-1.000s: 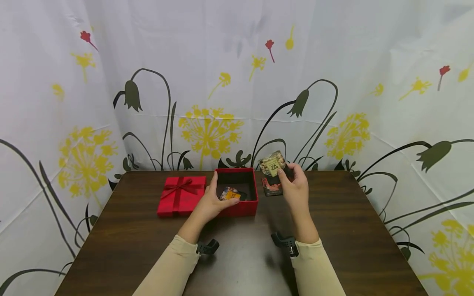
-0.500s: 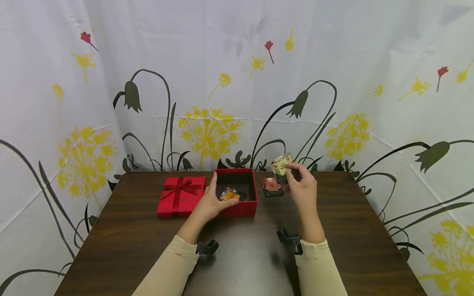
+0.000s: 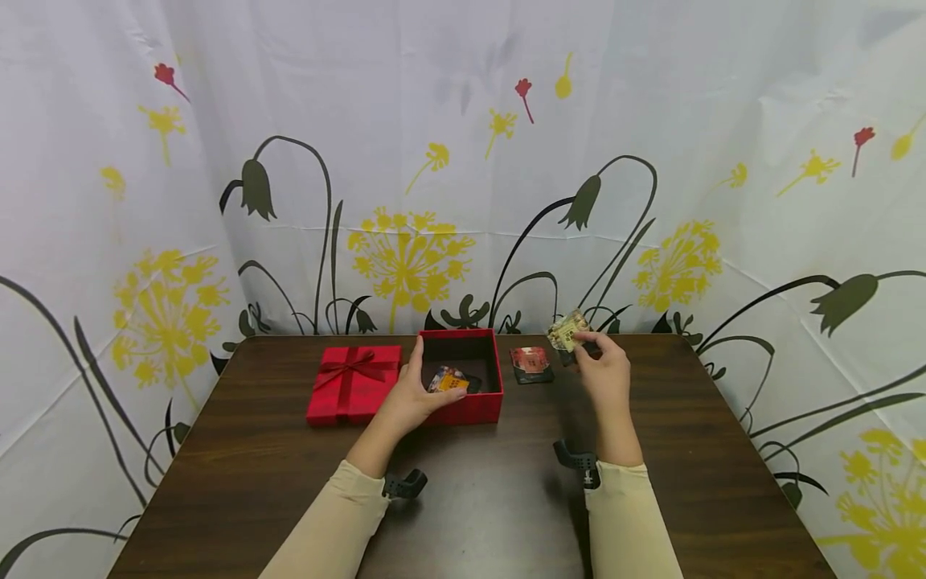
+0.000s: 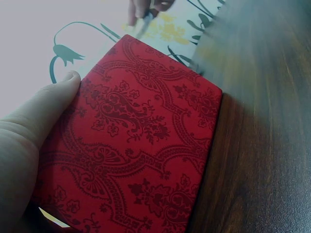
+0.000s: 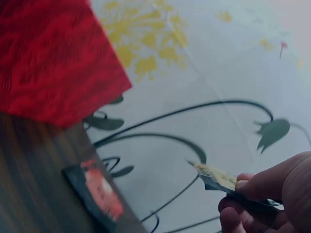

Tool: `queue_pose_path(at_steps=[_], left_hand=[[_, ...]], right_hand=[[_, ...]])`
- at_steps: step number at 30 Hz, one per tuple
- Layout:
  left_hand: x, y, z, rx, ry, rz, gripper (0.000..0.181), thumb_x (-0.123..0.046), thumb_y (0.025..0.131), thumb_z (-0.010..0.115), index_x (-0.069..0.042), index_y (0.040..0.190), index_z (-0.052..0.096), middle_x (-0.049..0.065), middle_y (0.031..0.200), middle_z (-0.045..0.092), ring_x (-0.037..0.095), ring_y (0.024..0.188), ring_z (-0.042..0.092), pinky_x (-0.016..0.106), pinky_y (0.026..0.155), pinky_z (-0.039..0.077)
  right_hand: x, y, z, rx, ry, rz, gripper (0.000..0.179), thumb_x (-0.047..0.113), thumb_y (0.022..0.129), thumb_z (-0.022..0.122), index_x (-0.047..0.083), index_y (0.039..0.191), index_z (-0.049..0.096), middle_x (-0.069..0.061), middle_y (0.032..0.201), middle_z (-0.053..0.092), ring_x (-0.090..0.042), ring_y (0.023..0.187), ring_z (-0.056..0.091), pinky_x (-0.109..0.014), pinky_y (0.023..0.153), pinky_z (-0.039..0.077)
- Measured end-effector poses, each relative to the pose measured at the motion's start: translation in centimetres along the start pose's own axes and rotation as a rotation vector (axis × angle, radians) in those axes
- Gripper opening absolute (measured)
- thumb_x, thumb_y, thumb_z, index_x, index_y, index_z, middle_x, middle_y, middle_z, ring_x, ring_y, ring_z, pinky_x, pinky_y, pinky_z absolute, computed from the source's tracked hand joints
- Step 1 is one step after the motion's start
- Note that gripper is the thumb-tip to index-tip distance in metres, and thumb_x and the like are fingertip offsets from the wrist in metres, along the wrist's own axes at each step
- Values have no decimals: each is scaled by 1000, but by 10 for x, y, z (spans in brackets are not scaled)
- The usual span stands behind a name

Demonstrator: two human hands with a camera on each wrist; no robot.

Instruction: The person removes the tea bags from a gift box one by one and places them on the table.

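My left hand [image 3: 413, 392] grips the open red gift box [image 3: 470, 412] at its left side, thumb over the near rim. In the left wrist view the thumb [image 4: 53, 99] lies along the edge of the patterned red box [image 4: 126, 131]. Inside the box rests a small packet with an orange label [image 3: 450, 381]. My right hand [image 3: 606, 371] pinches a small dark packet with a pale yellow label [image 3: 566, 331] between thumb and fingers, over the back of the table. A packet with a red label [image 3: 531, 363] lies flat right of the box.
The red box lid [image 3: 353, 394] with a ribbon bow lies left of the box. Everything stands on a dark wooden table [image 3: 463, 515]. A white curtain with printed flowers [image 3: 463, 161] hangs directly behind the table's back edge.
My right hand has moved to the right and slightly down with the yellow-labelled packet, off the red-labelled packet, which now shows fully. The left hand and box have not moved.
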State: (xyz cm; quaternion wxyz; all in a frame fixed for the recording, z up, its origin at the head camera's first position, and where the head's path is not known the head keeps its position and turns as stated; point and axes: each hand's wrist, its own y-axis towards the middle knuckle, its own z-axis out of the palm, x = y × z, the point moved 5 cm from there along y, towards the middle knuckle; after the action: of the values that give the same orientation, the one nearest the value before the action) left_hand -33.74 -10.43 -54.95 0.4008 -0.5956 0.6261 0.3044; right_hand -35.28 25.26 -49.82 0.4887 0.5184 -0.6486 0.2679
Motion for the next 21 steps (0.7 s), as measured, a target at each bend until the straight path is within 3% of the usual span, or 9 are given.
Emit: queue_pose_path(at_steps=[6, 12, 17, 21], left_hand=[[1, 1, -1, -2, 16, -4, 137, -73, 80, 86, -41, 175, -8, 20, 183, 13, 52, 165, 23, 81, 121, 32], [1, 1, 0, -11, 28, -12, 138, -71, 80, 87, -39, 176, -7, 21, 182, 15, 53, 165, 23, 81, 121, 31], [0, 0, 1, -17, 40, -19, 137, -68, 82, 87, -37, 176, -7, 22, 181, 17, 54, 163, 27, 81, 120, 32], [-1, 0, 0, -12, 39, -14, 135, -66, 83, 87, -37, 176, -7, 22, 182, 15, 55, 164, 26, 82, 120, 32]], right_hand=[[-24, 8, -3, -2, -92, 29, 32, 14, 100, 76, 9, 131, 78, -21, 111, 79, -17, 84, 69, -22, 67, 51], [-46, 12, -1, 54, -150, 81, 35, 14, 99, 76, 6, 133, 77, -24, 122, 77, -24, 86, 68, -29, 74, 51], [-62, 14, 5, 114, -194, 107, 37, 15, 101, 71, 5, 136, 74, -26, 148, 66, -41, 117, 65, -51, 99, 52], [-73, 15, 9, 156, -230, 114, 39, 15, 102, 69, 3, 139, 72, -27, 158, 57, -48, 143, 55, -62, 117, 45]])
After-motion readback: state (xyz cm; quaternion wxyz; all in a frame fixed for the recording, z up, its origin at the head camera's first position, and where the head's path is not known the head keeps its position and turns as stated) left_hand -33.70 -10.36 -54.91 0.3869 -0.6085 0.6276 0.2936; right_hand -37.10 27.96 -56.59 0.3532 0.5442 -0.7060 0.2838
